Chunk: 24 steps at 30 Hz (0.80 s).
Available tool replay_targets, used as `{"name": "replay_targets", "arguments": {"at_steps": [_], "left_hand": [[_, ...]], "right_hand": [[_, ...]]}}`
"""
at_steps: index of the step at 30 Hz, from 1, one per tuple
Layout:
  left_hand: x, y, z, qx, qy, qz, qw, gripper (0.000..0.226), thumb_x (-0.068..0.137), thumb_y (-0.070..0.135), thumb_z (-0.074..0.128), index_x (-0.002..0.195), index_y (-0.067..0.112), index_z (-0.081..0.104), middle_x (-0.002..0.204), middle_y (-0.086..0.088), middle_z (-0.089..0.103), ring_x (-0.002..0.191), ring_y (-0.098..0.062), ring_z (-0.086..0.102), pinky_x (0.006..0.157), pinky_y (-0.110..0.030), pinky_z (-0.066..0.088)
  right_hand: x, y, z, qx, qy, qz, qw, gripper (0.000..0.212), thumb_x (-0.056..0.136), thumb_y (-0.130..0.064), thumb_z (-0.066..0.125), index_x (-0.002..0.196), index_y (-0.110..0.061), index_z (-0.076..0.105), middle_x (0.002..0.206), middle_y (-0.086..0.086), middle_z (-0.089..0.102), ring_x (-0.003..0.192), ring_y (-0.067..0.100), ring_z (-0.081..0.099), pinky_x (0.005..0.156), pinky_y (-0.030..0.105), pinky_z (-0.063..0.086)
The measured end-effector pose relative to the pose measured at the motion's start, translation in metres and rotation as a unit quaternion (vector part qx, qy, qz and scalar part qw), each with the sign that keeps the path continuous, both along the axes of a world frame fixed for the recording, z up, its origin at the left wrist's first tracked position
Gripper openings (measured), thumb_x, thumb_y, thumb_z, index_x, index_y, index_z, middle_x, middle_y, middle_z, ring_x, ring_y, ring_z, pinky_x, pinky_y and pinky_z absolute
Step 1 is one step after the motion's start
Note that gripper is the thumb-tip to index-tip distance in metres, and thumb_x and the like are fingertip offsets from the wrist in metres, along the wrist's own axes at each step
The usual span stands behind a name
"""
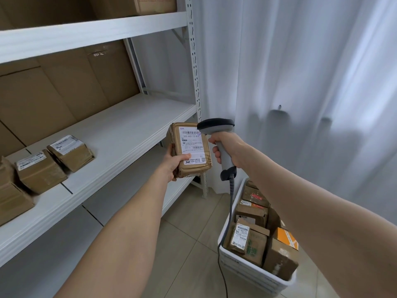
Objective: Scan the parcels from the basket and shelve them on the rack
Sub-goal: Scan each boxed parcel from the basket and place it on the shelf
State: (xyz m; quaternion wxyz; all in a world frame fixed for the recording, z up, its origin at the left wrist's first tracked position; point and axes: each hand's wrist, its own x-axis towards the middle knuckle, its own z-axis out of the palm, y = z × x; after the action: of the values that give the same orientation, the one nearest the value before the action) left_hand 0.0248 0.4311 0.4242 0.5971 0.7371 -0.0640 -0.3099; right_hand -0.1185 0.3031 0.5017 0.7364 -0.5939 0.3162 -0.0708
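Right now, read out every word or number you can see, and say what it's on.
"502-602-12-815": label on the parcel in the left hand.
"602-12": lower on that label, faint.
That label's other print: too small to read.
Labels on shelf parcels and basket parcels: too blurred.

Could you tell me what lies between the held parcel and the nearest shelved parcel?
Only bare white shelf board, between held parcel and shelved parcel, in the head view.
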Motion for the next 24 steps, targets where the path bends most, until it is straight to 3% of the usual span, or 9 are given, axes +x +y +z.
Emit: {"name": "replay_targets", "arguments": {"at_steps": [10, 13, 15, 18, 20, 24], "left_hand": [[0.027, 0.027, 0.029, -0.005, 0.004, 0.017, 1.000, 0.065, 0.078, 0.026, 0.076, 0.134, 0.037, 0.044, 0.124, -0.003, 0.062, 0.113, -0.033, 0.056, 0.096, -0.065, 0.038], [0.044, 0.043, 0.047, -0.003, -0.008, 0.039, 0.999, 0.060, 0.079, 0.029, 0.075, 0.131, 0.036, 0.047, 0.123, -0.002, 0.062, 0.111, -0.031, 0.056, 0.096, -0.064, 0.040], [0.057, 0.056, 0.060, -0.024, -0.006, 0.060, 0.998, 0.056, 0.079, 0.027, 0.075, 0.128, 0.034, 0.050, 0.122, -0.002, 0.063, 0.101, -0.026, 0.061, 0.081, -0.049, 0.052], [0.077, 0.076, 0.076, -0.042, -0.020, 0.086, 0.995, 0.057, 0.078, 0.030, 0.075, 0.130, 0.032, 0.051, 0.115, -0.002, 0.066, 0.090, -0.021, 0.064, 0.062, -0.032, 0.052], [0.091, 0.088, 0.084, -0.046, -0.025, 0.102, 0.993, 0.059, 0.077, 0.033, 0.076, 0.130, 0.033, 0.049, 0.115, -0.002, 0.065, 0.090, -0.021, 0.064, 0.063, -0.032, 0.052], [0.113, 0.105, 0.091, -0.050, -0.019, 0.137, 0.989, 0.059, 0.078, 0.039, 0.073, 0.131, 0.032, 0.048, 0.111, -0.002, 0.066, 0.088, -0.021, 0.063, 0.060, -0.030, 0.048]], "right_hand": [[0.044, 0.012, -0.006, 0.024, -0.010, -0.058, 0.998, 0.020, 0.086, -0.009, 0.068, 0.103, -0.004, 0.058, 0.069, 0.007, 0.059, 0.050, 0.015, 0.054, 0.050, 0.026, 0.050], [0.073, 0.022, -0.010, 0.020, -0.024, -0.069, 0.997, 0.034, 0.084, -0.009, 0.070, 0.115, -0.003, 0.057, 0.083, 0.009, 0.061, 0.069, 0.021, 0.062, 0.076, 0.040, 0.059], [0.093, 0.035, -0.010, 0.018, -0.026, -0.061, 0.998, 0.042, 0.083, -0.012, 0.072, 0.122, -0.005, 0.056, 0.102, 0.014, 0.066, 0.092, 0.030, 0.065, 0.091, 0.048, 0.054], [0.121, 0.059, -0.006, 0.042, -0.040, -0.032, 0.998, 0.042, 0.084, -0.013, 0.072, 0.123, -0.006, 0.057, 0.118, 0.020, 0.066, 0.105, 0.037, 0.065, 0.092, 0.052, 0.053], [0.139, 0.074, -0.005, 0.077, -0.064, -0.013, 0.995, 0.042, 0.085, -0.013, 0.072, 0.123, -0.004, 0.058, 0.117, 0.022, 0.067, 0.107, 0.041, 0.065, 0.092, 0.057, 0.052], [0.172, 0.095, -0.001, 0.098, -0.084, -0.011, 0.992, 0.041, 0.085, -0.015, 0.074, 0.121, -0.007, 0.056, 0.111, 0.017, 0.068, 0.090, 0.034, 0.067, 0.070, 0.043, 0.058]]}}
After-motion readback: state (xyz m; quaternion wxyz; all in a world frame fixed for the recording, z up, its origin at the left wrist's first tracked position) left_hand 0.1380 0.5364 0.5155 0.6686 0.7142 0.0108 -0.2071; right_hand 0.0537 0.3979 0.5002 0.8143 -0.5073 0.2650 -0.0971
